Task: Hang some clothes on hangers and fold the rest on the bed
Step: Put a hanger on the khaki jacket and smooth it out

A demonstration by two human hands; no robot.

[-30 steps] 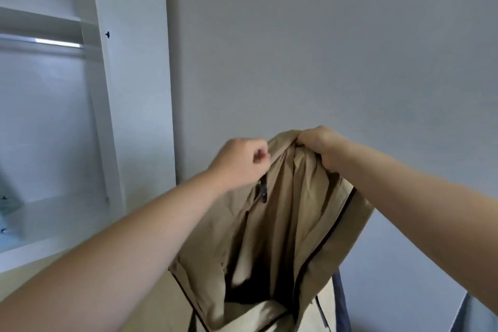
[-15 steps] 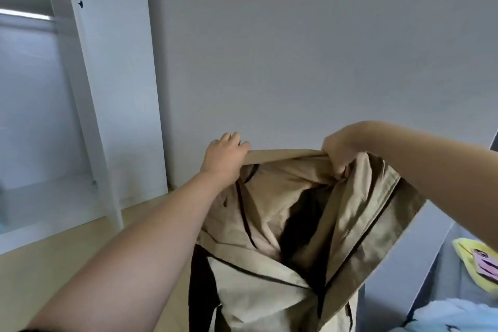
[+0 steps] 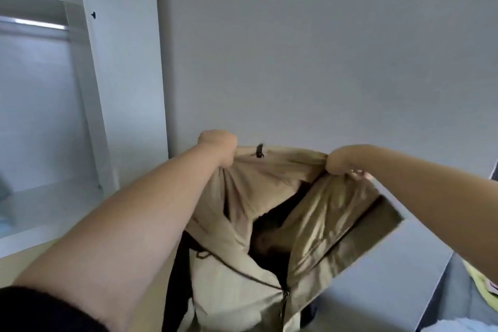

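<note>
— Beige zip-front jacket with dark trim (image 3: 318,213): where is it in the head view?
— Up in the air at lower centre, in front of the plain grey wall (image 3: 323,48), between both hands. Its collar edge is stretched level from one fist to the other. The body hangs down open and shows a dark inside.
— What is the left grip doing?
— The left hand (image 3: 218,147) is curled tight and pinches the collar at its left end. Just beside it a small black hanging loop (image 3: 260,150) sits on the collar edge.
— And the right?
— The right hand (image 3: 341,160) is curled too, bunching the collar's right end in its grip. Its fingertips are blurred and partly under cloth.
— Anything lower on the jacket?
— A metal zip pull (image 3: 285,296) near the bottom, where the dark-edged front panels meet.
— And around it?
— A tall white wardrobe (image 3: 121,89) stands open on the left, with a metal rail (image 3: 35,25) high inside. A pale wooden floor (image 3: 29,259) shows below it. At lower right is the grey bed (image 3: 455,294), with a yellow piece of cloth (image 3: 478,277) on it, cut off by the edge. A black sleeve (image 3: 40,310) covers the left upper arm.
</note>
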